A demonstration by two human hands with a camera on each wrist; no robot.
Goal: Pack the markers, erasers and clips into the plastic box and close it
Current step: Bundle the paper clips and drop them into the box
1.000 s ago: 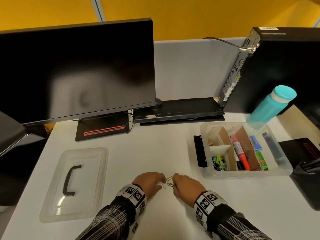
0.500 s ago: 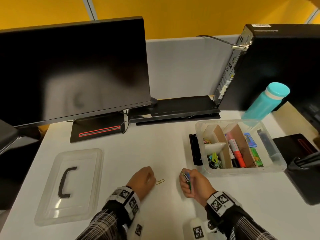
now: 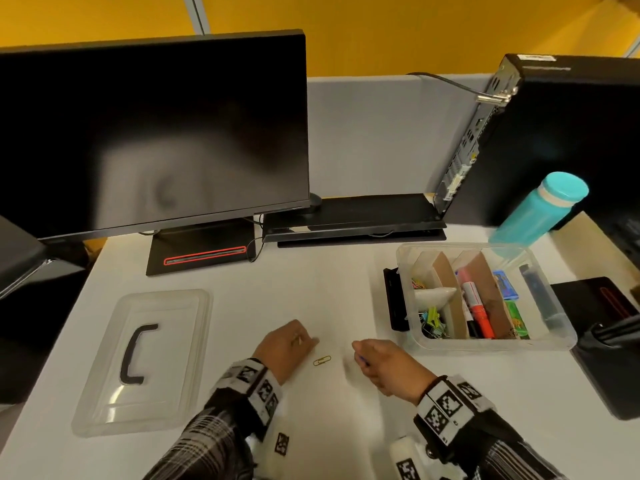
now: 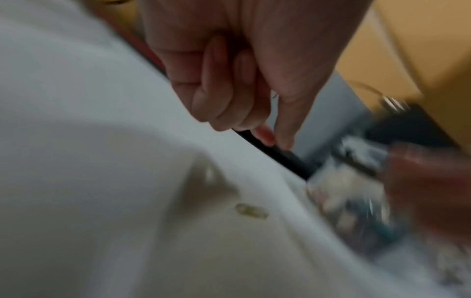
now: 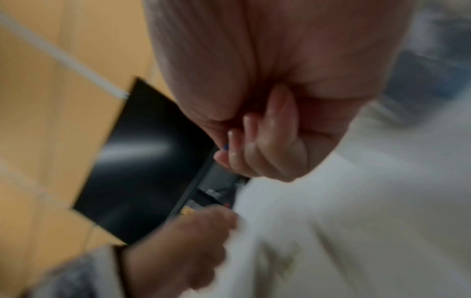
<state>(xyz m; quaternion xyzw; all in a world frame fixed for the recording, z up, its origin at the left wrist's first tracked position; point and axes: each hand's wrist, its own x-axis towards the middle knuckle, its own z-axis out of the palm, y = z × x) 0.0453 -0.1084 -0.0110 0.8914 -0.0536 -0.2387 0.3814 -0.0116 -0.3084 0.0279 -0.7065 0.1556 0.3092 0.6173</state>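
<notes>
On the counter (image 3: 311, 296), at six o'clock: gold paper clip (image 3: 321, 360), unheld. Left hand (image 3: 285, 348) curled, empty. Right hand (image 3: 386, 365) pinched on a blue clip (image 3: 363, 360), likely dropped if loosened before the plastic box (image 3: 568, 336) at three o'clock.

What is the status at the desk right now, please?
Left hand fingers curled, empty. Right hand pinches blue clip. Gold paper clip loose on desk between hands. Plastic box open, path unobstructed.
</notes>
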